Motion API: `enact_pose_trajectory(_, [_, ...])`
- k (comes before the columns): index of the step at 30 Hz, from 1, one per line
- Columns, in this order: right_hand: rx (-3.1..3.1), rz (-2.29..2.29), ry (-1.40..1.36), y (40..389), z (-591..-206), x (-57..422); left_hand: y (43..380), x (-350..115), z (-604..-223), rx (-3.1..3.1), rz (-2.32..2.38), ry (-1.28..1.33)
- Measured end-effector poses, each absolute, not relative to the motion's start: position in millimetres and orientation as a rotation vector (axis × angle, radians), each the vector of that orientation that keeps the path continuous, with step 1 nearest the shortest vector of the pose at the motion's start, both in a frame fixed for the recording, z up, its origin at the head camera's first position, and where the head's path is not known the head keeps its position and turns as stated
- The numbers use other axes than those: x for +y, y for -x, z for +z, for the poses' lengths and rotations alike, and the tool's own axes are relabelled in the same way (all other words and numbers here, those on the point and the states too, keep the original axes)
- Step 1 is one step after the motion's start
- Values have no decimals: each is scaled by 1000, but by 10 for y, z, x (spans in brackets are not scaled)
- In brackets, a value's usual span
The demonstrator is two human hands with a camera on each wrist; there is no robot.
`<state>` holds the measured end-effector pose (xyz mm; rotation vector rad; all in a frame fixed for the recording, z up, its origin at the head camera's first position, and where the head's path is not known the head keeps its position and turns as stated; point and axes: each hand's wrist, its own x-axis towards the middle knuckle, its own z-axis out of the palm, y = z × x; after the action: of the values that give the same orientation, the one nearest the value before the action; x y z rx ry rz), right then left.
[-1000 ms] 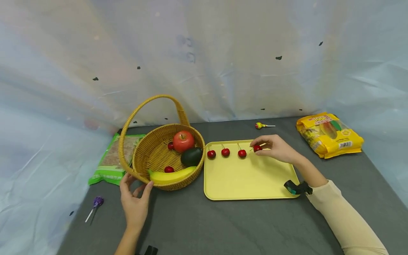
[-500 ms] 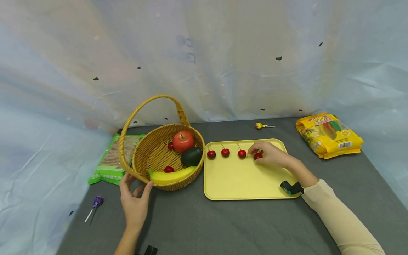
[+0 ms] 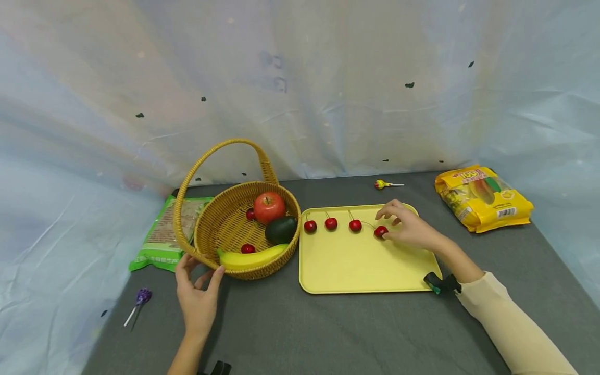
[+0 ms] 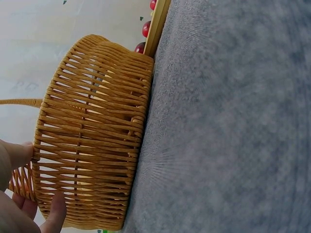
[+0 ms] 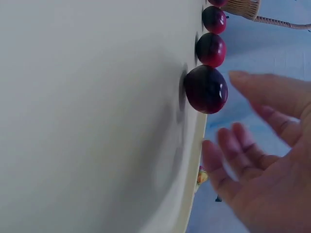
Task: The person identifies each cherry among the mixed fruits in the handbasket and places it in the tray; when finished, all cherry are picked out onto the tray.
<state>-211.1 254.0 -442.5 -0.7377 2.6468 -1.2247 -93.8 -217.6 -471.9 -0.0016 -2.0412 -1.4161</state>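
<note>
At the near left rim of a yellow wicker basket (image 3: 211,226), my left hand (image 3: 199,304) pinches the edge by the handle's base. The left wrist view shows thumb and fingers on either side of the basket's (image 4: 92,131) rim. Over a yellow tray (image 3: 361,271), my right hand (image 3: 414,229) hovers with fingers spread beside a red cherry (image 3: 380,232). In the right wrist view a small gap separates the fingers from that cherry (image 5: 206,90). Its stem points left. Three more cherries (image 3: 330,224) lie in a row to its left.
The basket holds an apple (image 3: 269,208), a dark green avocado (image 3: 281,230), a banana (image 3: 255,259) and two cherries (image 3: 248,248). A green bag (image 3: 161,234), purple lollipop (image 3: 143,296), yellow lollipop (image 3: 382,184) and yellow mango bag (image 3: 485,199) lie around on the grey table.
My right hand has set the fourth cherry down on the tray, let go of it and drawn slightly right with its fingers spreading. My left hand and the basket stay in place.
</note>
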Motion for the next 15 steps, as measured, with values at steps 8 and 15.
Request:
enact_pose_trajectory(8, [2616, -1207, 736, 2090, -4480, 2574, 934, -2176, -4710, -2039, -1418, 3])
enact_pose_trajectory(15, [2614, -1237, 633, 2127, -4502, 2576, 921, -2184, -4720, -2042, -1418, 10])
